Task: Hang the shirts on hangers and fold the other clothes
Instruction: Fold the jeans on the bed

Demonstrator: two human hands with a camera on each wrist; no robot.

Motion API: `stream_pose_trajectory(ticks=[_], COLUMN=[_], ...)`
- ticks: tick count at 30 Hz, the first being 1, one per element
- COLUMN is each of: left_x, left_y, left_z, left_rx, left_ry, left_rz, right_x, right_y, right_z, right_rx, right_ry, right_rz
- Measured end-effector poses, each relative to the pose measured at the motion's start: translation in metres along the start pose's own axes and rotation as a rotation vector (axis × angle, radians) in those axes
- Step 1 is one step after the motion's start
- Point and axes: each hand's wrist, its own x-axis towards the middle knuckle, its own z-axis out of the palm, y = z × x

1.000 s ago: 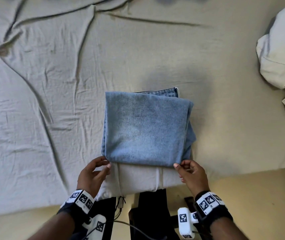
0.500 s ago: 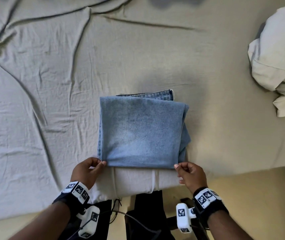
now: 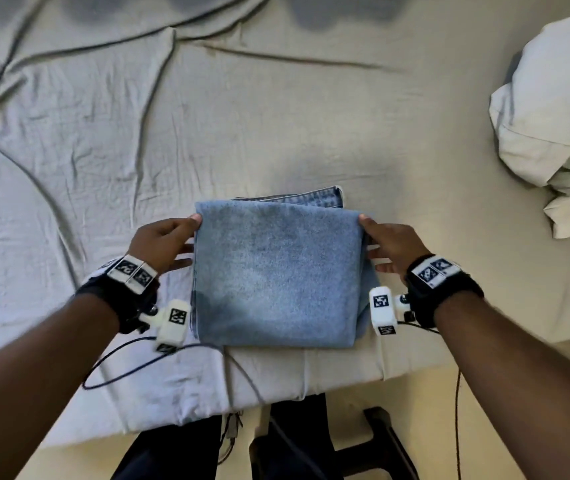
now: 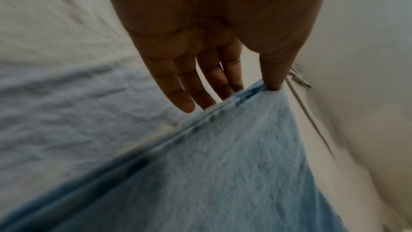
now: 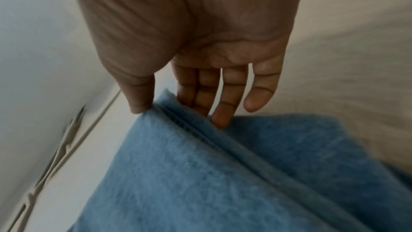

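Folded jeans [image 3: 276, 271] lay near the bed's [image 3: 69, 202] front edge, left hand [image 3: 162, 242] and right hand [image 3: 392, 245] with straight fingers against opposite sides; best pressed inward evenly, squaring layers without lifting.

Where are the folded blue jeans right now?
In the head view the folded jeans lie on the bed sheet near its front edge, between the left hand and the right hand, which touch their sides.
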Motion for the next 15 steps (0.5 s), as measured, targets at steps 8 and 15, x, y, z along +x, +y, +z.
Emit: stream_pose_trajectory(ticks=[8,15], left_x=[0.015,0.038], left_y=[0.009,0.005], left_z=[0.006,0.011], left_rx=[-0.039,0.394], left_ry=[0.214,0.297], left_rz=[0.236,0.297], right_x=[0.027,0.024], right_y=[-0.023,-0.021], right_z=[0.012,0.023], right_rx=[-0.07,-0.401], right_ry=[0.202,0.366], right_rz=[-0.312,-0.387])
